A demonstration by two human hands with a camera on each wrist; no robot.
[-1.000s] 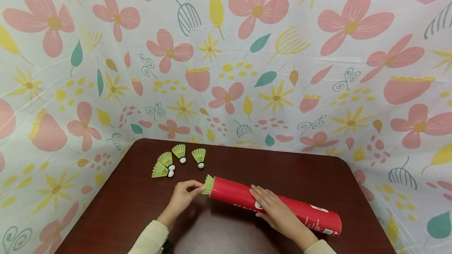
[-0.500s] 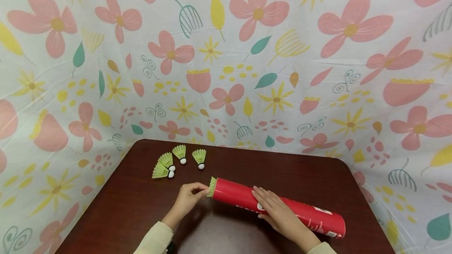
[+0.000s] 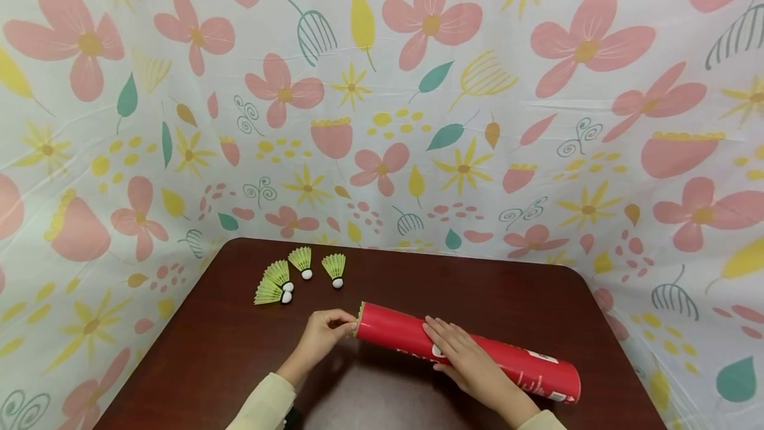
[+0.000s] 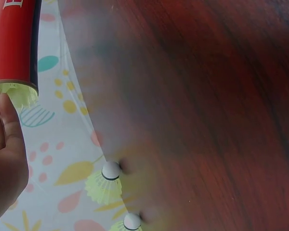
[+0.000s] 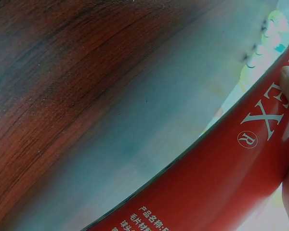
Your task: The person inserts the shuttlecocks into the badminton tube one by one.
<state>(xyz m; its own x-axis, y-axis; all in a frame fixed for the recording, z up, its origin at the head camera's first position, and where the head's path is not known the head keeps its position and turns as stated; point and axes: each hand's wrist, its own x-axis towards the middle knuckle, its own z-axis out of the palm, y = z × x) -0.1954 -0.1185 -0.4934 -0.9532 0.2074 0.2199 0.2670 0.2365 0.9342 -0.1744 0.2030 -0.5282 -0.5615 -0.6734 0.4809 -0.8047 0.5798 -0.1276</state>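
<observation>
— What lies at the far left of the dark wooden table (image 3: 513,297)?

— Four loose green shuttlecocks (image 3: 295,274) with white cork tips. Two overlap at the left, two lie apart just to their right.

— And behind?

— A white floral cloth (image 3: 382,98) with pink flowers, yellow stars and teal leaves hangs around the table's far and side edges.

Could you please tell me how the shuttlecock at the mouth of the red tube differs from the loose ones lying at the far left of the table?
The shuttlecock in the tube is almost wholly inside the red tube, only its skirt edge showing; the loose shuttlecocks lie fully exposed on the table, white heads visible. The left hand touches the tube one at its skirt; nothing touches the loose ones. The right hand rests on the tube. All have yellow-green skirts.
</observation>
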